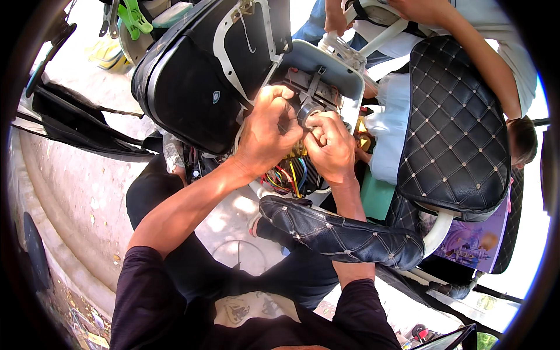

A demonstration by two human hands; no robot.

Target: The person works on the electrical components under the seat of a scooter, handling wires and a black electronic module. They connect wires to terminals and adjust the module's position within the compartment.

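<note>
Both of my hands work close together over an opened scooter body. My right hand (331, 146) is closed, its thumb and fingertips on a dark ring that looks like a roll of black tape (308, 111). Beside it on the left, my left hand (265, 131) is curled with the fingertips pinched; whatever lies between them is hidden. Under the hands runs a bundle of coloured wires (286, 178), partly covered by them. A grey storage bin (352, 79) stands open just beyond, with a strap and parts inside.
A black seat (181, 93) is tipped up at the left. A quilted black seat (455, 128) stands at the right, and a padded quilted bar (338, 233) crosses my right forearm. Another person's arm (481, 64) reaches in at the top right. Green clips (135, 18) hang at the upper left.
</note>
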